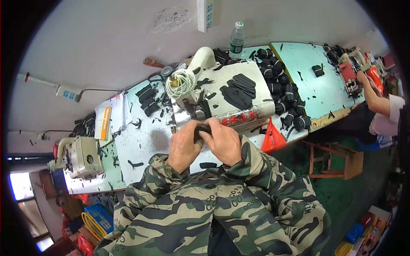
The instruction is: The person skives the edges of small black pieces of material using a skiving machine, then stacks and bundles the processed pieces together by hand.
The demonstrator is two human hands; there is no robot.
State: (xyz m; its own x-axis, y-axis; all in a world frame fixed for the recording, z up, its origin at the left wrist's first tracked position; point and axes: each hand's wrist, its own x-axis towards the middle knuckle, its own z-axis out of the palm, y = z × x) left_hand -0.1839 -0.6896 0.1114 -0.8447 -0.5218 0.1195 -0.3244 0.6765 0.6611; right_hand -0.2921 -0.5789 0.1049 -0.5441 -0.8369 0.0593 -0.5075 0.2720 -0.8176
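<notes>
Both my hands meet over the table's front, just before the sewing machine. My left hand, with a ring on one finger, is closed round one side of a piece of black fabric. On the other side, my right hand pinches the same piece with its thumb on top. Most of the fabric is hidden by the fingers. Flat black fabric pieces lie stacked on the machine's white top, beyond my hands. A small black strip rests on the table near my sleeves.
Tied black bundles heap right of the machine. A red plastic bag hangs at the table edge. Behind stands a water bottle. Another machine sits left. Right are a wooden stool and a co-worker's arm.
</notes>
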